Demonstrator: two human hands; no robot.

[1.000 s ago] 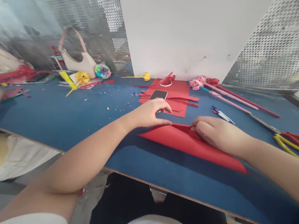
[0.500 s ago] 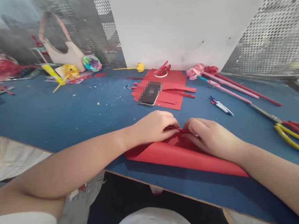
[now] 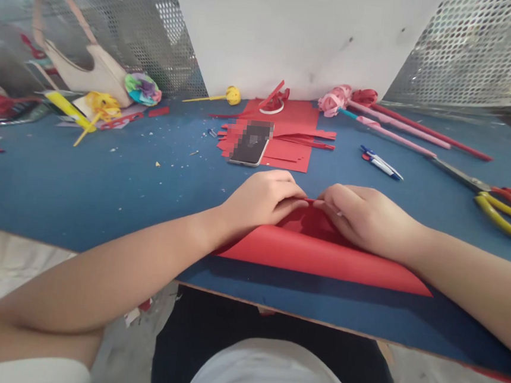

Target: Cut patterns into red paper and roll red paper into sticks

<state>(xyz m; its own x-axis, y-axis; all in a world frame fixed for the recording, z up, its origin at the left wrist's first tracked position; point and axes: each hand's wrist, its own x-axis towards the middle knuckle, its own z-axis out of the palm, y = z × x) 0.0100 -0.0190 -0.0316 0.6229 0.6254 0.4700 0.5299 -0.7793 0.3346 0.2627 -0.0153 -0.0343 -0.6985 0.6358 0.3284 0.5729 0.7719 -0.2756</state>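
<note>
Now pinching the far edge of the red paper (image 3: 321, 257) with left hand (image 3: 261, 201) and right hand (image 3: 367, 219), fingertips having closed together, folding underway on the blue table (image 3: 81, 188).

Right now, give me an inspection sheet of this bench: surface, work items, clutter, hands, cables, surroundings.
Surface: blue table top, flecked with small paper scraps.
Work items: red paper sheet curled over near the front edge.
Clutter: phone lying on red paper strips; pen; scissors with red and yellow handles; pink and red paper flowers on sticks; yellow paper flower; handbag and colourful paper bits at far left.
Hands: left hand and right hand both pinch the sheet's far edge, fingertips almost meeting.
Cables: nothing seen.
Surroundings: white board against perforated metal panels.
</note>
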